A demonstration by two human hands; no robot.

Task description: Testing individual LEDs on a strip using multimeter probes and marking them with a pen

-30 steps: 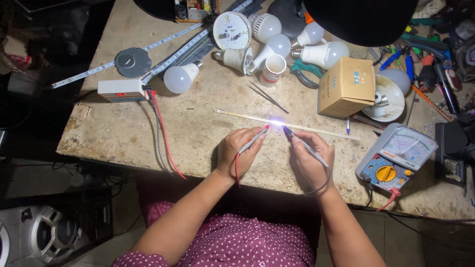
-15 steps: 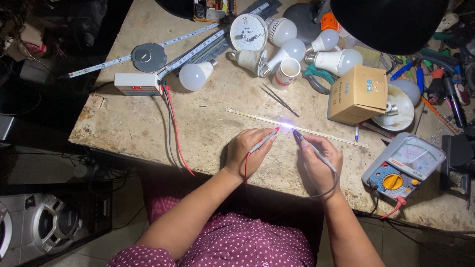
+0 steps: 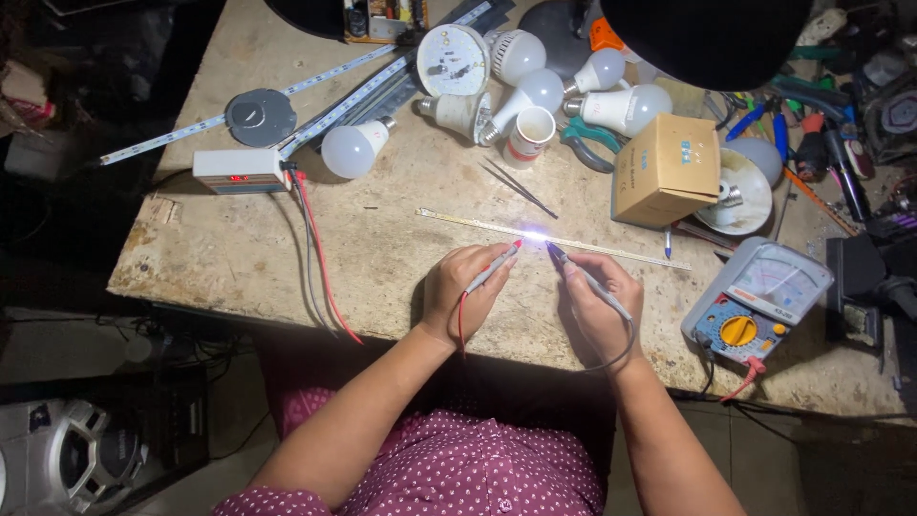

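Our left hand [image 3: 466,290] pinches the red probe [image 3: 494,268] and our right hand [image 3: 600,304] pinches the black probe [image 3: 585,277]; both tips meet the light strip [image 3: 592,246] where one spot glows. The strip lies mid-bench, its long axis running from ten o'clock to four o'clock. Bare bench [image 3: 382,248] opens toward nine o'clock up to the red wire [image 3: 320,258]. The meter [image 3: 757,304] sits at three o'clock, seemingly overhanging the near edge; the cardboard box [image 3: 667,168] crowds one o'clock.
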